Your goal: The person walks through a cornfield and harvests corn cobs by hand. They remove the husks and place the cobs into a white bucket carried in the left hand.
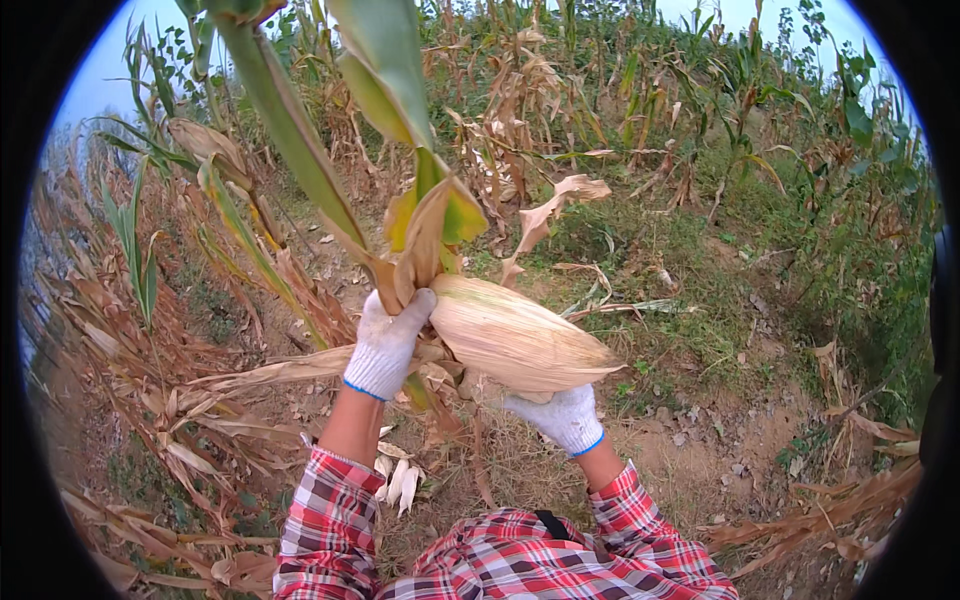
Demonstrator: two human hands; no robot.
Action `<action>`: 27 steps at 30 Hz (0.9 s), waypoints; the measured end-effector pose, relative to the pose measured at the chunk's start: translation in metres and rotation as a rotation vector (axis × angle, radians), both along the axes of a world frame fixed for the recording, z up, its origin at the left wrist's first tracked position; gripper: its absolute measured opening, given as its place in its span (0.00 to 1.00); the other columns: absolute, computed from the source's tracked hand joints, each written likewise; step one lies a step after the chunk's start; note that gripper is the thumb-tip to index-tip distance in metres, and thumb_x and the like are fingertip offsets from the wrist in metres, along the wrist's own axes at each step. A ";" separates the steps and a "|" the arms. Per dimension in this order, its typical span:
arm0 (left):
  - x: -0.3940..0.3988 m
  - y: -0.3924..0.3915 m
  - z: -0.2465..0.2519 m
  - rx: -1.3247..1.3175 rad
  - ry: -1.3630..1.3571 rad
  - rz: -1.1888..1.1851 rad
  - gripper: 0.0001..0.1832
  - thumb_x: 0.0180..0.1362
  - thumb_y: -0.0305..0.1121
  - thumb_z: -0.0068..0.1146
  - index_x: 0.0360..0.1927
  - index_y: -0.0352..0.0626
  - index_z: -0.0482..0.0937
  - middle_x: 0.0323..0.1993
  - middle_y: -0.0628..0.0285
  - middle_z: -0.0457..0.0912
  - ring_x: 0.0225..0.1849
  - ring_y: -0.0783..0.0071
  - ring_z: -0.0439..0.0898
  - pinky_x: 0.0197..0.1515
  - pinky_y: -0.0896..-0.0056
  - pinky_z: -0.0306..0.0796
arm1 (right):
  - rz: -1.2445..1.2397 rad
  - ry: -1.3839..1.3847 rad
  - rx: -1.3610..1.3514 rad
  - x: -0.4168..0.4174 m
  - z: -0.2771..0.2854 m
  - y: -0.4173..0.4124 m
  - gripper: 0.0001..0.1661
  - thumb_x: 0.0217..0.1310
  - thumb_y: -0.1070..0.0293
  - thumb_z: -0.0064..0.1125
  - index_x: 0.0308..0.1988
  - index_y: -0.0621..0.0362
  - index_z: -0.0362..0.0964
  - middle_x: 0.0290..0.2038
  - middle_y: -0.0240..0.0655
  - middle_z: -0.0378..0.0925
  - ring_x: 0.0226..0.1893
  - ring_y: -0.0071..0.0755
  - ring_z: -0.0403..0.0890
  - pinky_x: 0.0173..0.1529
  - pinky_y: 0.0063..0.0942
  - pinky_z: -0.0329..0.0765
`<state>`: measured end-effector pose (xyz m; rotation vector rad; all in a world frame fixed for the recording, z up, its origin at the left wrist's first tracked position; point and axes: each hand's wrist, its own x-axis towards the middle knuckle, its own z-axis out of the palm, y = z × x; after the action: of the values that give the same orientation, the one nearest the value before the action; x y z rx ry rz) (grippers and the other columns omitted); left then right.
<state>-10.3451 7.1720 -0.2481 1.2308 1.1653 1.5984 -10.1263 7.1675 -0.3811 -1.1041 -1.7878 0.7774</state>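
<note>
A large ear of corn in its dry, pale husk [521, 334] lies across the middle of the view, its tip pointing right. My left hand [390, 337], in a white knit glove with a blue edge, grips the corn stalk [300, 142] and dry leaves just left of the ear's base. The stalk leans towards the upper left. Under the ear near its tip is my right hand [559, 416], gloved the same way; the ear hides its upper fingers, and it appears to support the husk from below.
Several pale husked pieces [400, 480] lie on the ground below my left hand. Dry fallen stalks [202, 420] cover the left side, and another husked ear [210, 146] hangs at the upper left. Standing corn plants [720, 112] and weeds fill the far side. More dry leaves [847, 517] lie at the lower right.
</note>
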 end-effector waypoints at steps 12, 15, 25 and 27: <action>-0.007 0.045 0.008 0.121 0.110 -0.123 0.20 0.59 0.39 0.61 0.50 0.39 0.76 0.36 0.69 0.79 0.37 0.83 0.74 0.41 0.76 0.71 | 0.846 1.006 -0.928 -0.045 0.011 -0.042 0.36 0.48 0.42 0.64 0.51 0.51 0.65 0.27 0.31 0.65 0.22 0.30 0.68 0.25 0.29 0.63; -0.016 0.050 0.007 0.121 0.081 -0.153 0.20 0.59 0.40 0.60 0.51 0.39 0.75 0.36 0.68 0.78 0.37 0.82 0.74 0.42 0.75 0.71 | 0.848 1.015 -0.931 -0.046 0.014 -0.035 0.40 0.48 0.45 0.66 0.54 0.58 0.63 0.30 0.32 0.69 0.24 0.32 0.72 0.28 0.28 0.69; -0.023 0.062 -0.007 0.224 0.028 -0.066 0.22 0.61 0.41 0.59 0.54 0.39 0.72 0.41 0.66 0.79 0.41 0.81 0.73 0.46 0.74 0.70 | -0.158 0.439 -0.014 -0.063 0.006 0.034 0.40 0.43 0.71 0.70 0.55 0.68 0.58 0.43 0.43 0.74 0.38 0.35 0.78 0.43 0.31 0.78; -0.020 0.063 -0.007 0.228 0.028 -0.066 0.24 0.59 0.39 0.61 0.56 0.40 0.72 0.41 0.64 0.79 0.43 0.78 0.73 0.49 0.73 0.69 | 0.146 0.605 -0.383 -0.061 -0.006 0.038 0.36 0.48 0.68 0.68 0.55 0.65 0.59 0.42 0.44 0.74 0.36 0.38 0.79 0.39 0.34 0.80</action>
<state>-10.3655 7.2351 -0.2554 1.4260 0.9687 1.7036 -10.1873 7.2053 -0.3876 -0.8469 -1.2384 1.4151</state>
